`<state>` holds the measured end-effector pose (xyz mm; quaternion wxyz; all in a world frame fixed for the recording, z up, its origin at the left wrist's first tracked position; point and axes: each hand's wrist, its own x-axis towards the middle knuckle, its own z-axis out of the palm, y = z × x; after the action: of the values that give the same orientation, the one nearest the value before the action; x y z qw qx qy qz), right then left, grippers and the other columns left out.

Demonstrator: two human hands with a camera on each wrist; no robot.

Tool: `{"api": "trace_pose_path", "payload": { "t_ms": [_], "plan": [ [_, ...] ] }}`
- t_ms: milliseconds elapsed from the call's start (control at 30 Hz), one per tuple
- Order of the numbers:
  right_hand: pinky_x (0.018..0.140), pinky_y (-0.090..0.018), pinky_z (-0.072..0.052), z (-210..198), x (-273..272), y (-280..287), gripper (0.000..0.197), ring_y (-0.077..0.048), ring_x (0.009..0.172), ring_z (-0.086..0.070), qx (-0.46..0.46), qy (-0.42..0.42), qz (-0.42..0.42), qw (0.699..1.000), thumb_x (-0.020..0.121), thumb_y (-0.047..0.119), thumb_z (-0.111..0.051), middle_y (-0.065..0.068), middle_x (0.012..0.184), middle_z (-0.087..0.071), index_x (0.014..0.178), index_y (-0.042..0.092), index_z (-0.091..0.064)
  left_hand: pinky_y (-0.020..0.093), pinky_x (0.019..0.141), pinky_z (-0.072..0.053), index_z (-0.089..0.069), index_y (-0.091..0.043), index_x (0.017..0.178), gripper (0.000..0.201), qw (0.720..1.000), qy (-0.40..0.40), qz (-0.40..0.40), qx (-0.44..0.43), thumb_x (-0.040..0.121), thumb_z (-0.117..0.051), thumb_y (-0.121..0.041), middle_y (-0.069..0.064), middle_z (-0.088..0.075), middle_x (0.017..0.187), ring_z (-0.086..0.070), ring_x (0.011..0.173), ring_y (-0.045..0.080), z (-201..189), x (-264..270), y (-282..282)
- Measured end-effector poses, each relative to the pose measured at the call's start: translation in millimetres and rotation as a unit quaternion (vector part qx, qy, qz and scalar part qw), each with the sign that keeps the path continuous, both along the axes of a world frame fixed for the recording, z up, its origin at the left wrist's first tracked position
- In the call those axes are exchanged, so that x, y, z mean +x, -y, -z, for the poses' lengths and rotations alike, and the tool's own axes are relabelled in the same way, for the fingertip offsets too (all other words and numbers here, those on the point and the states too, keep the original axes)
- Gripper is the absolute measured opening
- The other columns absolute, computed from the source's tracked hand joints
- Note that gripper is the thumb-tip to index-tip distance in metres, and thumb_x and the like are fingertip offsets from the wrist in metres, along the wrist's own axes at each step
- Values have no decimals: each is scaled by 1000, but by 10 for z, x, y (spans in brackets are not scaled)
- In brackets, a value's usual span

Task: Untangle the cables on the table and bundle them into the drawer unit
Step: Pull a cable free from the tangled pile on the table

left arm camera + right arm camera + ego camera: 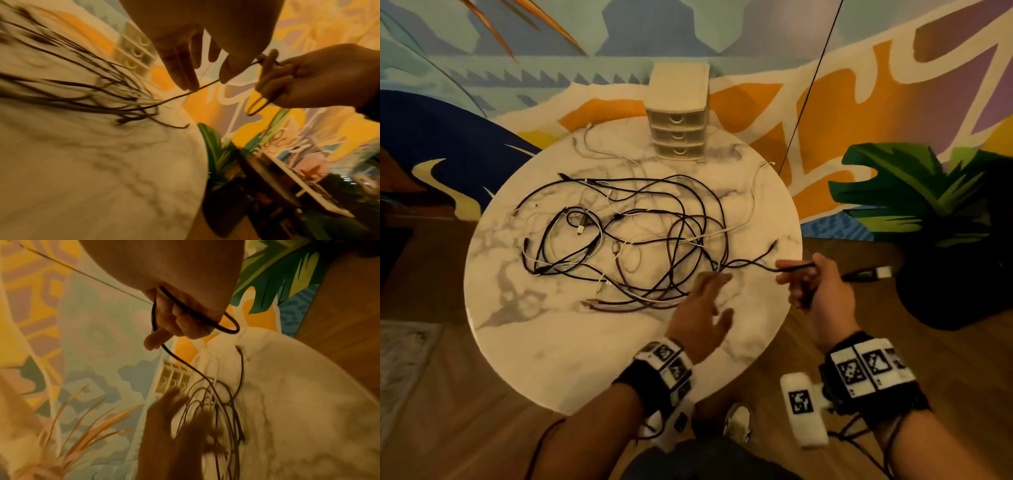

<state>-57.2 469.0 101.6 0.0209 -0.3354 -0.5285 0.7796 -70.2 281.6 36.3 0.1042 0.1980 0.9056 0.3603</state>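
Note:
A tangle of black and white cables (626,236) sprawls across the round marble table (551,342). The beige three-drawer unit (678,126) stands at the far edge with its drawers closed. My right hand (791,274) hovers past the table's right rim and grips one black cable (750,263), a loop of which (230,327) hangs from the fist. Its plug (880,273) sticks out to the right. My left hand (717,294) is over the tangle's near-right part, fingers straight and spread. That same black cable (205,86) passes beside my left fingertips (191,84), held by neither them nor the thumb.
A dark-potted plant with big green leaves (928,219) stands on the wooden floor right of the table. A thin black cord (811,82) hangs down behind the table's far right. A pale rug (400,359) lies at the left. A painted mural wall is behind.

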Motion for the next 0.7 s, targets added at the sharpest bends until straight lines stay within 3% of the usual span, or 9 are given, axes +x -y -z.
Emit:
{"api": "trace_pose_path", "payload": {
  "t_ms": [67, 100, 200, 267, 367, 433, 533, 633, 700],
  "plan": [
    [42, -21, -26, 20, 28, 115, 57, -10, 43, -35, 11, -2, -44, 999, 101, 30, -28, -10, 57, -62, 81, -3, -70, 25, 74, -49, -32, -27, 141, 61, 999, 27, 35, 8, 87, -60, -25, -9, -33, 136, -59, 73, 11, -31, -84, -267],
    [41, -22, -26, 24, 39, 133, 57, -10, 42, -35, 10, -5, -63, 998, 101, 28, -28, -10, 55, -60, 82, -4, -70, 27, 75, -48, -34, -25, 141, 59, 997, 63, 44, 13, 87, -60, -24, -7, -40, 131, -58, 73, 12, 32, -125, -328],
    [40, -22, -24, -30, 23, 29, 56, -10, 40, -31, -1, -11, -72, 997, 100, 27, -28, -7, 50, -54, 81, -7, -68, 33, 74, -48, -55, -22, 119, 29, 984, 174, 20, 27, 90, -56, -25, 2, -61, 101, -54, 73, 15, 383, -140, -279],
    [40, -21, -22, -65, 20, -125, 55, -9, 39, -29, -7, -9, -54, 998, 100, 27, -28, -6, 49, -53, 80, -5, -68, 32, 72, -46, -55, -20, 108, 20, 981, 179, 13, -69, 93, -49, -31, 5, -63, 93, -58, 80, 21, 549, -131, -80],
    [39, -21, -20, 41, 86, -403, 60, -8, 38, -28, 30, 28, -28, 999, 101, 35, -28, -4, 55, -54, 77, 7, -75, 34, 76, -47, -51, -21, 112, 25, 969, 144, 42, -196, 96, -41, -37, 8, -64, 100, -60, 92, 27, 567, -204, 205],
    [41, -21, -24, 147, 149, -531, 63, -7, 37, -35, 146, 73, -52, 985, 102, 45, -24, -5, 61, -56, 91, 7, -73, 35, 80, -47, -48, -23, 123, 32, 967, 130, 11, -218, 98, -34, -38, 10, -63, 109, -60, 98, 29, 489, -330, 319],
    [40, -13, -32, 155, 263, -456, 72, -1, 35, -41, 278, 87, -171, 941, 98, 51, -18, -8, 56, -55, 84, 8, -74, 35, 76, -47, -48, -22, 122, 33, 967, 82, -3, -243, 100, -29, -37, 8, -65, 109, -62, 96, 28, 260, -429, 336],
    [52, -12, -36, 220, 317, -10, 67, -1, 39, -46, 216, 90, -337, 912, 96, 48, -23, -2, 46, -49, 85, 2, -71, 36, 71, -45, -48, -19, 114, 30, 949, -4, 67, -307, 100, -28, -37, 6, -65, 103, -62, 91, 29, 4, -291, 186],
    [59, -15, -36, 389, 259, 274, 60, 0, 41, -47, 223, 109, -405, 880, 97, 50, -24, 3, 47, -50, 84, 12, -68, 36, 66, -42, -46, -19, 115, 29, 936, -19, 113, -331, 100, -27, -34, 7, -65, 99, -62, 88, 29, -35, -123, 62]
  ]
}}
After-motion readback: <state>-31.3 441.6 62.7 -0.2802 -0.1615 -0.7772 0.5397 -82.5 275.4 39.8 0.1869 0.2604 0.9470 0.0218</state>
